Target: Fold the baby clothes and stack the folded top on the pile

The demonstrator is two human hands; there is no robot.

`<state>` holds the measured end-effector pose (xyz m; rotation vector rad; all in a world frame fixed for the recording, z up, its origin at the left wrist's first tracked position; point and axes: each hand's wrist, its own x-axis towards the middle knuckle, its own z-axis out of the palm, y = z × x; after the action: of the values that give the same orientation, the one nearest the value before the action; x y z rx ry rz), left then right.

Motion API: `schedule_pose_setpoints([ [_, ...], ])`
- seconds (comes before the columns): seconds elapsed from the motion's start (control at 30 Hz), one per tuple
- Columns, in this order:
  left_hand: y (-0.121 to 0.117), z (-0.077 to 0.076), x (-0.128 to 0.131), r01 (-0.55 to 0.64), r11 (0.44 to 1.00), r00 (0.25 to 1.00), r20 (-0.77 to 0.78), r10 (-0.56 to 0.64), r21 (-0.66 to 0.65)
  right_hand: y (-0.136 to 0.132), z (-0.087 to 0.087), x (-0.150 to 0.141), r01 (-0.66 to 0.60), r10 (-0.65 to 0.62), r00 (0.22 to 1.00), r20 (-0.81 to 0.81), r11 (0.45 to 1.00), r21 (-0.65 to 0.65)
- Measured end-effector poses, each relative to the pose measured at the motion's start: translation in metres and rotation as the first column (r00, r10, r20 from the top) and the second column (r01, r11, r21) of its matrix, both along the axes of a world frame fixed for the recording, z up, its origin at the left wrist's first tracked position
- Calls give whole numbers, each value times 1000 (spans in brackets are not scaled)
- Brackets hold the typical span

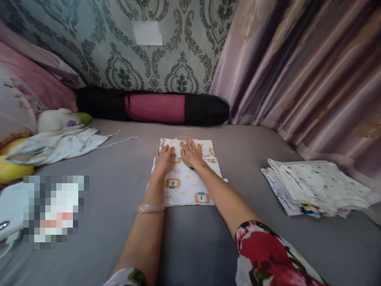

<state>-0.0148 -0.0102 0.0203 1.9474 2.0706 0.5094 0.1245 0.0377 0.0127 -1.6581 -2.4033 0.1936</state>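
A small white cloth printed with yellow animal figures lies flat on the grey bedsheet, partly folded at its far end. My left hand rests palm down on the cloth's far left part, fingers stretched out. Beside it, my right hand presses flat on the far right part, fingers spread. A clear bangle circles my left wrist. Neither hand grips anything.
A stack of folded printed cloths sits at the right, near the mauve curtain. A black and maroon rolled bag lies along the patterned wall. At the left are crumpled white garments, a white plush toy and pink pillows.
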Motion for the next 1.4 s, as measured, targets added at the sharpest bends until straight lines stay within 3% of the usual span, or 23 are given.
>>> schedule_pose_setpoints([
  [0.2, 1, 4, -4, -19, 999, 999, -50, 17, -35, 7, 18, 16, -52, 43, 997, -61, 988, -148],
  [0.33, 14, 25, -1, 10, 990, 977, -209, -39, -140, 9, 25, 42, 54, -56, 998, -40, 997, -57],
  [0.43, 26, 35, 3, -23, 995, 937, -348, -14, -102, 11, 21, 57, 99, -99, 995, -7, 994, -51],
  [0.5, 33, 31, 4, -17, 1000, 926, -378, 9, -18, 11, 15, 62, 92, -91, 996, 8, 994, -64],
  [0.6, 39, 14, -1, 64, 996, 925, -378, -34, 67, 11, 7, 65, 77, -77, 997, 18, 996, -49],
  [0.77, 45, -11, -15, 109, 994, 934, -346, -93, 27, 12, 0, 66, 81, -81, 997, 19, 997, 4],
  [0.97, 49, -4, -8, 82, 996, 924, -373, -84, -22, 16, 13, 61, 84, -78, 995, 66, 993, -79],
  [1.07, 49, -3, 0, 205, 977, 896, -415, -159, 67, 17, 19, 54, 11, -9, 998, 62, 999, -30],
  [1.17, 47, -9, 4, 259, 964, 894, -393, -217, 57, 15, 17, 48, -65, 67, 997, 48, 997, -41],
  [1.4, 50, -11, 3, 248, 969, 914, -336, -229, 13, 17, 11, 44, -41, 45, 998, 52, 996, -78],
])
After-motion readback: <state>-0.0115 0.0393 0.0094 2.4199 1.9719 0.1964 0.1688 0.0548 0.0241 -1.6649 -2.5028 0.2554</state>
